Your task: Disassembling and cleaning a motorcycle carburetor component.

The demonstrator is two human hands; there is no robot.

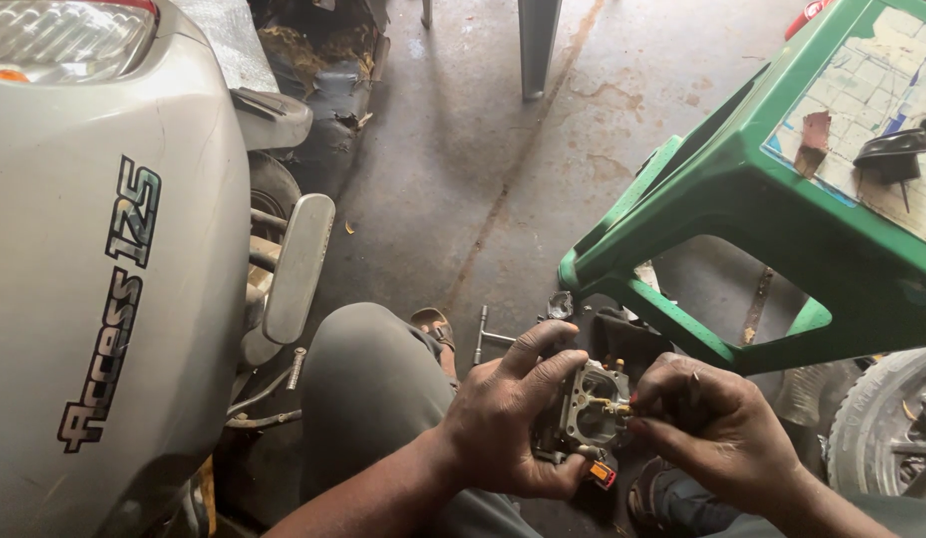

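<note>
The left hand [508, 418] grips the small grey metal carburettor body [588, 408] over the lap; the right hand [717, 428] pinches a small brass part [615, 405] at its open face. Risk: the brass part could slip from the fingertips and be lost on the stained, dusty concrete floor [463, 149], or a tilted body could shed loose pieces. A silver scooter panel [104, 269] stands left, a green plastic stool [742, 209] right.

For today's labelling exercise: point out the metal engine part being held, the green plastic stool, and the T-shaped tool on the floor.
metal engine part [590, 403], head view, on its open face.
green plastic stool [727, 189], head view, on its side rim.
T-shaped tool [480, 334], head view, on its shaft.
</note>
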